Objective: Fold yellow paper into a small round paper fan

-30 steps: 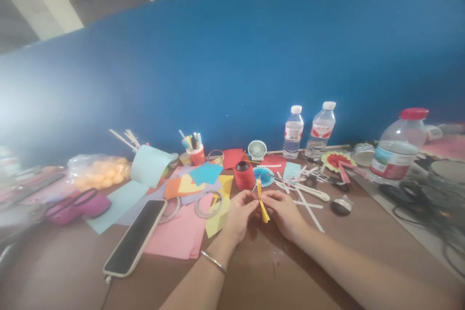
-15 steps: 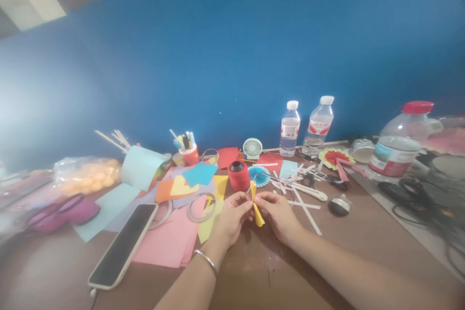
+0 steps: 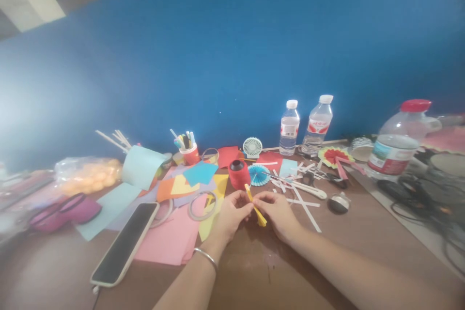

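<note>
A narrow strip of folded yellow paper [image 3: 259,216] is pinched at its middle between my two hands, tilted with its lower end toward me. My left hand [image 3: 234,213] grips it from the left, thumb and fingers closed. From the right, my right hand [image 3: 275,212] holds it the same way. Just beyond the fingers stands a spool of red thread [image 3: 239,175]. Beside the spool lies a blue pleated paper rosette [image 3: 259,175]. The fingertips behind the paper are partly hidden.
Coloured paper sheets [image 3: 169,242], tape rings [image 3: 202,207] and a phone [image 3: 125,244] lie to the left. Right of the hands are white paper strips [image 3: 308,210], a utility knife [image 3: 308,190] and a dark round object [image 3: 338,203]. Water bottles [image 3: 289,128] stand behind.
The yellow paper has tilted, its top leaning left and its lower end swinging slightly right. Both hands keep their hold in almost the same place.
</note>
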A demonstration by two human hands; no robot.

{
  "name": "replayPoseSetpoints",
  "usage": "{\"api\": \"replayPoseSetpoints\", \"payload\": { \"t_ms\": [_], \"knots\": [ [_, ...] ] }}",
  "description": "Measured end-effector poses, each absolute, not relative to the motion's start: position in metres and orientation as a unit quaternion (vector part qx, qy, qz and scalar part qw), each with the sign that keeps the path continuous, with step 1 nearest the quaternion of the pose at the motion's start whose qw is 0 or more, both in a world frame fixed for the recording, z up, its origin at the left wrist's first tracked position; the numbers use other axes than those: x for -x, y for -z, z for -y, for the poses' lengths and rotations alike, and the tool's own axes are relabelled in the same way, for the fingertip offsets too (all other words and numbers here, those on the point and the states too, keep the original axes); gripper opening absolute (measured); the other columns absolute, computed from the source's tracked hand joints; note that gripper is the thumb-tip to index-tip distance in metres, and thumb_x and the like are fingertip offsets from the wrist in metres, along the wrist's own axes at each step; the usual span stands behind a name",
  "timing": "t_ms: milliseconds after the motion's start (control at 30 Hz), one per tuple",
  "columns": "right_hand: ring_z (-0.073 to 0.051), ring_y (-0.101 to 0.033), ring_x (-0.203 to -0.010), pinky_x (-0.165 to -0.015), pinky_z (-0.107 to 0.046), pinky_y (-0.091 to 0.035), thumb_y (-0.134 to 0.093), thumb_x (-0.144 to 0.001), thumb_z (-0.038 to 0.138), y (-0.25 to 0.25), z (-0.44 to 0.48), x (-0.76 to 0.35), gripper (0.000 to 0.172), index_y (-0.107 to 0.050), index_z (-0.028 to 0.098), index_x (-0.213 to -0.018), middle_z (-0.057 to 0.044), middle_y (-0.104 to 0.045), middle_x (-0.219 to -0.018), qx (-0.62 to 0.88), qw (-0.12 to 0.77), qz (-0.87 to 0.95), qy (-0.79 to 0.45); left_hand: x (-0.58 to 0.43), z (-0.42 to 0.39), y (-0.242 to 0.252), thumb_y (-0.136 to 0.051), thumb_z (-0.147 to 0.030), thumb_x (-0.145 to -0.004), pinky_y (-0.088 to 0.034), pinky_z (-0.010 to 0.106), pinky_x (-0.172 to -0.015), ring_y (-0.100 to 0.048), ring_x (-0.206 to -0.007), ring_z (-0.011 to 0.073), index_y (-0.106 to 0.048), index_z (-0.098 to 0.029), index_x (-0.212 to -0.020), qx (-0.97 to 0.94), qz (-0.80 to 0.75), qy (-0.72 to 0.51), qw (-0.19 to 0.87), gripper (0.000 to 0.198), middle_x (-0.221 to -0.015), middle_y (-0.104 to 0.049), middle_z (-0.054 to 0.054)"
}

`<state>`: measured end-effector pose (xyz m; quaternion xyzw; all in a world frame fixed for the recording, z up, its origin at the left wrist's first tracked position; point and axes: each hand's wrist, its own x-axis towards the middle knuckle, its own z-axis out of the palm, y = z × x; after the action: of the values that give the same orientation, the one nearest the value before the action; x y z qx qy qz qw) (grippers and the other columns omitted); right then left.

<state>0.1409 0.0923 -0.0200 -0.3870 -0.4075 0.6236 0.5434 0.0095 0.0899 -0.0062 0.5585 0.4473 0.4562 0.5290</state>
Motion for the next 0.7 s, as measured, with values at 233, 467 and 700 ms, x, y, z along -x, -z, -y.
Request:
{"api": "replayPoseSetpoints", "payload": {
  "t_ms": [233, 467, 700],
  "knots": [
    [-0.011, -0.049, -0.049, -0.048, -0.023, -0.036, -0.066, -0.061, 0.027, 0.015, -0.094, -0.143, 0.013, -0.064, 0.014, -0.061, -0.001, -0.06, -0.052, 0.36, 0.493, 0.426, -0.667, -0.008, -0.09, 0.001, -0.056, -0.026, -0.069, -0.036, 0.019, -0.051, -0.048, -0.06, 0.0087, -0.056, -0.019, -0.095, -0.508, -0.387, -0.496, 0.589, 0.027, -0.079, -0.056, 0.001],
    [-0.016, -0.057, -0.058, -0.059, -0.027, -0.041, -0.068, -0.059, 0.026, 0.016, -0.095, -0.144, 0.013, -0.065, 0.014, -0.062, -0.004, -0.064, -0.058, 0.325, 0.482, 0.408, -0.704, -0.007, -0.091, -0.005, -0.064, -0.022, -0.066, -0.033, 0.017, -0.051, -0.045, -0.058, 0.0067, -0.06, -0.014, -0.087, -0.443, -0.352, -0.473, 0.676, 0.023, -0.075, -0.055, 0.003],
    [-0.014, -0.056, -0.058, -0.059, -0.026, -0.04, -0.069, -0.06, 0.032, 0.013, -0.095, -0.146, 0.019, -0.065, 0.014, -0.064, -0.003, -0.065, -0.061, 0.306, 0.484, 0.435, -0.695, -0.006, -0.093, 0.0, -0.066, -0.027, -0.066, -0.033, 0.016, -0.05, -0.042, -0.056, 0.0045, -0.059, -0.016, -0.085, -0.42, -0.346, -0.491, 0.68, 0.024, -0.07, -0.05, 0.0]
  ]
}}
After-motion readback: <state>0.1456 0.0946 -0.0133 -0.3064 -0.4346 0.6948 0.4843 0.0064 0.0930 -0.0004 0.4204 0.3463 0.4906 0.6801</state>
